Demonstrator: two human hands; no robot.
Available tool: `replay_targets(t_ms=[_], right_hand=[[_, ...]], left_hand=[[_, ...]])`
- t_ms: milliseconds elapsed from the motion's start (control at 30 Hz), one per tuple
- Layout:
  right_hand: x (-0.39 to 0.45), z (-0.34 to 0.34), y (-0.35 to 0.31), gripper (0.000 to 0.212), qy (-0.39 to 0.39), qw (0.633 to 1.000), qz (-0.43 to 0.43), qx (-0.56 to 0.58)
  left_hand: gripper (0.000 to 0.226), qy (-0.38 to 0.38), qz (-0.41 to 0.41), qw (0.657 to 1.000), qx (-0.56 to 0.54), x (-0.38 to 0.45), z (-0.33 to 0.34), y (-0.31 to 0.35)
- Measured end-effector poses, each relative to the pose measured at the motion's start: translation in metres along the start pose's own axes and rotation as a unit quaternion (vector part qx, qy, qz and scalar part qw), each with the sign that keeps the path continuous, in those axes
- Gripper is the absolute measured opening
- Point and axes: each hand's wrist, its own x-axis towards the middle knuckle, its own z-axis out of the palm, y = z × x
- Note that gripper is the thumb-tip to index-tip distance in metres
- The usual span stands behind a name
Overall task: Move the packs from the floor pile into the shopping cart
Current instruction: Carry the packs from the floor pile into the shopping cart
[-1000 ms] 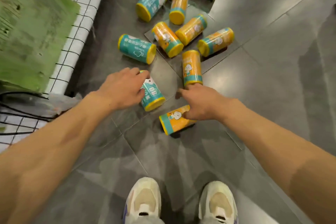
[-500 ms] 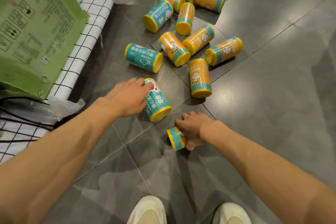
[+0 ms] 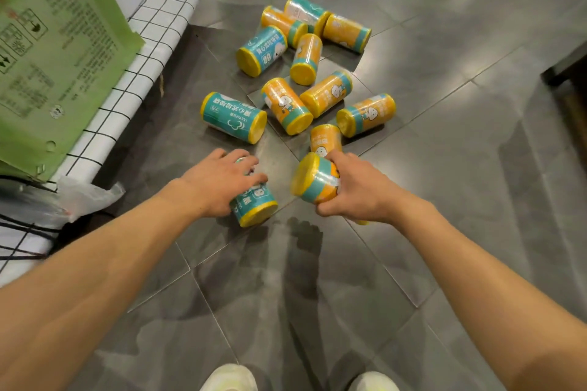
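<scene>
Head view, four teal packs (image 3: 234, 117), eight orange packs (image 3: 286, 106), two held.

The teal pack (image 3: 262, 50) at the back of the pile shows "80", seen upside down. The teal pack under the left hand (image 3: 219, 182) shows a partial "8". The lone teal pack (image 3: 234, 117) carries upside-down Chinese characters and a small brand word, too small to read. The green carton (image 3: 47, 51) bears handling symbols and illegible fine print
</scene>
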Motion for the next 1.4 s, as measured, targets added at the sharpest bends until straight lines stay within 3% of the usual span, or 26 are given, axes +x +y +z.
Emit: replay_targets(t_ms=[100,267,333,400,467,533,667,767,833,967,1067,1167,1267,1400], right_hand=[[-0.007,-0.015,0.0,0.071,0.035,0.995,0.011,0.088],[-0.016,-0.02,-0.001,0.068,0.067,0.98,0.026,0.187],[-0.02,-0.019,0.0,0.069,0.074,0.97,0.035,0.229],[-0.021,-0.018,0.001,0.066,0.084,0.96,0.045,0.264],[-0.021,-0.02,0.005,0.063,0.097,0.948,0.055,0.299],[-0.019,-0.025,0.005,0.06,0.112,0.928,0.054,0.35],[-0.013,-0.037,-0.018,0.063,0.154,0.879,0.042,0.449],[-0.017,-0.058,-0.052,0.049,0.149,0.846,0.03,0.511],[-0.029,-0.081,-0.079,0.043,0.138,0.855,0.024,0.5],[-0.07,-0.165,-0.158,0.044,0.122,0.849,0.008,0.513],[-0.114,-0.256,-0.233,0.049,0.101,0.84,-0.009,0.533],[-0.166,-0.364,-0.312,0.029,0.09,0.847,-0.041,0.522],[-0.216,-0.464,-0.389,0.019,0.08,0.847,-0.075,0.519],[-0.279,-0.554,-0.463,0.01,0.007,0.837,-0.132,0.53]], left_hand=[[0.103,-0.034,0.03,0.997,0.058,0.013,0.007,0.001],[0.087,0.014,0.086,0.996,0.03,0.029,0.02,0.001],[0.083,0.024,0.065,0.997,-0.035,0.03,0.024,0.002],[0.075,0.052,-0.02,0.979,-0.197,0.027,0.026,0.008],[0.069,0.095,-0.128,0.91,-0.384,0.025,0.018,0.017],[0.071,0.108,-0.212,0.816,-0.526,0.025,0.005,0.019],[0.071,0.174,-0.233,0.604,-0.742,0.001,-0.034,0.011],[0.048,0.222,-0.229,0.495,-0.808,-0.041,-0.091,0.0],[0.037,0.239,-0.229,0.458,-0.825,-0.076,-0.136,-0.01],[0.031,0.277,-0.211,0.421,-0.838,-0.153,-0.247,-0.039],[0.037,0.298,-0.229,0.387,-0.842,-0.221,-0.346,-0.069],[0.051,0.309,-0.237,0.359,-0.848,-0.303,-0.457,-0.096],[0.061,0.357,-0.248,0.349,-0.83,-0.378,-0.557,-0.119],[0.05,0.392,-0.258,0.347,-0.812,-0.45,-0.668,-0.127]])
